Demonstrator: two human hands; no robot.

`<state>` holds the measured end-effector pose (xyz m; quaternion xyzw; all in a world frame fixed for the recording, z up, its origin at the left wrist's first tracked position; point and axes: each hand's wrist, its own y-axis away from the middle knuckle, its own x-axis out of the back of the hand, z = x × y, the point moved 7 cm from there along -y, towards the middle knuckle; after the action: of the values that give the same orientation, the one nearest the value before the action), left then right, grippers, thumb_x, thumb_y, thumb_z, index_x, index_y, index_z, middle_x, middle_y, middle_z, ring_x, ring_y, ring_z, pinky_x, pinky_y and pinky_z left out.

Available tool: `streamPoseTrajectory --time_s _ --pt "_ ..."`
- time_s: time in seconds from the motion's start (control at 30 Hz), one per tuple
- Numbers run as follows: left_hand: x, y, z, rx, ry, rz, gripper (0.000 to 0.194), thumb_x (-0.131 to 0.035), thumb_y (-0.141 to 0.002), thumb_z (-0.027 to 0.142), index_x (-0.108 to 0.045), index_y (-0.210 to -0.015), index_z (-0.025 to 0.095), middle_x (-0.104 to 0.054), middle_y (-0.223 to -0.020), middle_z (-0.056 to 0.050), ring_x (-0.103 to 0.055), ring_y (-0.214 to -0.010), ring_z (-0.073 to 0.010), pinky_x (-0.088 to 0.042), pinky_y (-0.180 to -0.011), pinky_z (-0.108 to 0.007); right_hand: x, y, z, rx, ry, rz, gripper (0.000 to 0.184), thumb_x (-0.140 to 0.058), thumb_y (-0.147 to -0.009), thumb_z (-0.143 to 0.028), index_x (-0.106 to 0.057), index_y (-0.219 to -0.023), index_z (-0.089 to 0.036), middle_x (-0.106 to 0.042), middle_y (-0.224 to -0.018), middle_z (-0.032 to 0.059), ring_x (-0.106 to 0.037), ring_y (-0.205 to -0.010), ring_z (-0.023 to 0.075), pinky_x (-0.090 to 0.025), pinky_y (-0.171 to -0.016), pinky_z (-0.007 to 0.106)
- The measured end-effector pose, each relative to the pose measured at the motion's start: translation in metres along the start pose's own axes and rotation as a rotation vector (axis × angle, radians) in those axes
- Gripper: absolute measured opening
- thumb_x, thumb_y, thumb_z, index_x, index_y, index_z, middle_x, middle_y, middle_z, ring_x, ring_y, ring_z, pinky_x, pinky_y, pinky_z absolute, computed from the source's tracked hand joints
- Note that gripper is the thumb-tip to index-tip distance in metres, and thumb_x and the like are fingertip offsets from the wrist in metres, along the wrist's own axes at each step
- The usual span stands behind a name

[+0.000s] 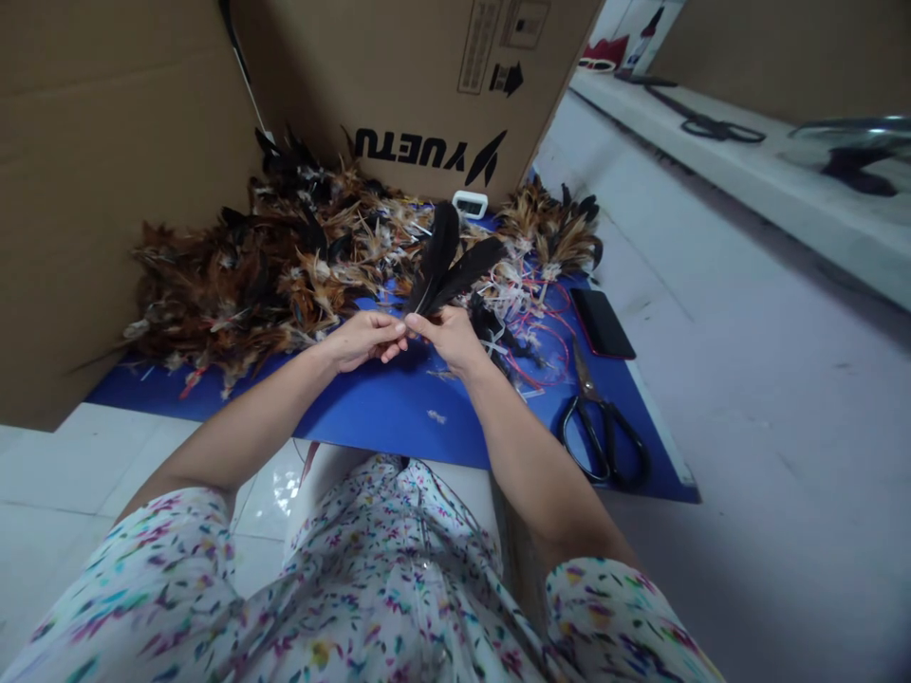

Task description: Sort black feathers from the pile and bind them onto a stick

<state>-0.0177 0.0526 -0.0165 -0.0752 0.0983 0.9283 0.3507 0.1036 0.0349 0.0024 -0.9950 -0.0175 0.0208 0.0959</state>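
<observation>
Pinching thumb to fingers, our left hand (366, 341) and right hand (450, 337) are nearly closed on the quills of two long black feathers (442, 242), above the flat blue board (399, 408). We do well to grip lightly, quills together; our fingers seem to hide their tips. The broad, dark vanes spread in a V before the tangled brown feather heap (234, 275).

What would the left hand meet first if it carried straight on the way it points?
The left hand would likely meet the right hand first, at its thumb, beside the base of the black feathers; contact is hard to judge.
</observation>
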Motion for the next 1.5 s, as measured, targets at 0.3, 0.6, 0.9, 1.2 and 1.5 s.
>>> streamPoseTrajectory --time_s 0.3,0.6,0.9,1.2,1.5 --pt "0.001 0.000 -0.003 0.046 0.006 0.012 0.040 -0.091 -0.058 0.038 -0.073 -0.075 0.007 -0.060 -0.057 -0.001 -0.043 -0.040 -0.0018 -0.029 -0.035 -0.015 -0.004 0.002 -0.004 0.028 0.074 -0.056 0.049 -0.079 -0.063 -0.062 -0.064 -0.061 -0.015 -0.061 -0.059 0.0001 -0.050 -0.056 0.0098 -0.040 -0.057 0.025" --pt "0.014 -0.001 0.011 -0.135 0.081 0.165 0.035 -0.088 -0.063 0.035 -0.068 -0.072 0.009 -0.058 -0.057 0.001 -0.042 -0.039 -0.0011 -0.029 -0.036 -0.014 0.033 0.001 -0.025 0.108 0.191 0.185 0.029 -0.072 -0.074 -0.045 -0.066 -0.075 -0.017 -0.061 -0.064 -0.0018 -0.051 -0.056 0.0097 -0.043 -0.057 0.025" --pt "0.027 0.002 0.026 -0.270 0.200 0.334 0.023 -0.076 -0.080 0.026 -0.059 -0.071 0.012 -0.064 -0.064 0.001 -0.047 -0.039 -0.0027 -0.031 -0.035 -0.015 0.070 0.018 -0.047 0.126 0.684 0.236 0.008 -0.063 -0.077 -0.021 -0.069 -0.074 -0.017 -0.068 -0.070 0.0008 -0.057 -0.063 0.0125 -0.045 -0.067 0.027" --pt "0.035 0.005 0.034 -0.328 0.244 0.419 0.021 -0.061 -0.092 0.017 -0.059 -0.072 0.012 -0.059 -0.059 0.003 -0.043 -0.038 -0.0009 -0.031 -0.036 -0.013 0.071 0.030 -0.054 0.025 1.204 0.101 0.016 -0.059 -0.081 -0.014 -0.074 -0.084 -0.016 -0.074 -0.083 0.0076 -0.065 -0.077 0.0196 -0.044 -0.075 0.031" --pt "0.044 0.007 0.041 -0.377 0.294 0.473 0.021 -0.060 -0.093 0.019 -0.057 -0.073 0.013 -0.057 -0.059 0.005 -0.040 -0.037 0.0000 -0.028 -0.035 -0.012 0.098 0.085 -0.050 -0.144 1.330 0.154 0.013 -0.060 -0.085 -0.020 -0.073 -0.087 -0.018 -0.074 -0.085 0.0068 -0.066 -0.076 0.0202 -0.043 -0.071 0.030"
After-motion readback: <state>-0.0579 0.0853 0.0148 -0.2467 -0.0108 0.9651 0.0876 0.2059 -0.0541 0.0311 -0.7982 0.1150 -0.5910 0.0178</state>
